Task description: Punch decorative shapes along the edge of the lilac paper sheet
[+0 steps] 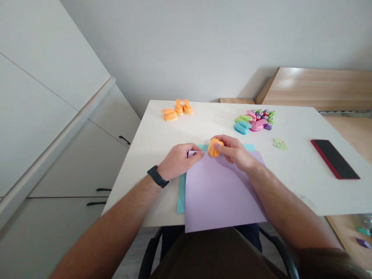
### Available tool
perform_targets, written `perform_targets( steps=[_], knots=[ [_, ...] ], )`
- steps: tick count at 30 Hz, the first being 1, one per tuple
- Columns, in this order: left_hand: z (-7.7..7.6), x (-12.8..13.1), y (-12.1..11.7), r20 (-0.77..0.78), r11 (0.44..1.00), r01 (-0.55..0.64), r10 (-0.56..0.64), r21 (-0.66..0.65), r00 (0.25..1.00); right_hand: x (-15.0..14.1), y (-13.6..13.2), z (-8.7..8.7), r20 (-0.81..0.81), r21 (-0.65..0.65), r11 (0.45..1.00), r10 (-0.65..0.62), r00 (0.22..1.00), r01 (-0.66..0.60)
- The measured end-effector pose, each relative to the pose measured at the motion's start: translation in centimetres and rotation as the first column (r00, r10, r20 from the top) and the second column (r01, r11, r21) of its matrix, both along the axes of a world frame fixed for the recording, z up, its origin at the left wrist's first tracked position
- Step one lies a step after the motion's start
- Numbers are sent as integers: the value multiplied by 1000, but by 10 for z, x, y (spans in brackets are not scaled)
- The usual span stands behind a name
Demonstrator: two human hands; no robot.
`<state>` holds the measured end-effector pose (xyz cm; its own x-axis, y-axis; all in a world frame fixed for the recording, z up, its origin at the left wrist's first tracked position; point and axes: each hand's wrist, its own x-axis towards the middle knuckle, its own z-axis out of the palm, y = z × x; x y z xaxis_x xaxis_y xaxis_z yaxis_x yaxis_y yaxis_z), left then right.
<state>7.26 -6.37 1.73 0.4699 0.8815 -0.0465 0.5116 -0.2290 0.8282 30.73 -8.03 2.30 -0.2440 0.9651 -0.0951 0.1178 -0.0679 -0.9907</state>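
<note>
My left hand [184,158] pinches the upper left corner of a sheet of purple paper [223,193]. My right hand [234,150] grips an orange craft punch [214,148] at the top edge of that sheet, with the thumb on the punch. Whether the paper sits inside the punch's slot I cannot tell. Beneath the purple sheet lies light blue paper [181,193], showing along its left side and top. The near edge of the purple sheet reaches past the table's front edge.
More orange punches [169,114] stand at the back left of the white table [209,120]. Pink, green and blue punches [243,127] cluster with several small ones at the back right. Pale green paper bits [280,144] and a dark red-edged flat object [334,159] lie rightward.
</note>
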Motion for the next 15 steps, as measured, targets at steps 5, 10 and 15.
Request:
perform_targets(
  steps=[5, 10, 15],
  knots=[
    [1, -1, 1, -4, 1000, 3, -3, -3, 1000, 4, 1, 0, -19, 3, 998, -64, 998, 64],
    [0, -2, 1, -12, 1000, -2, 2, -8, 1000, 6, 2, -1, -29, -8, 997, -83, 996, 83],
    [-1, -1, 2, -8, 1000, -2, 2, -7, 1000, 9, 2, -4, 23, -6, 994, -108, 994, 108]
  ],
)
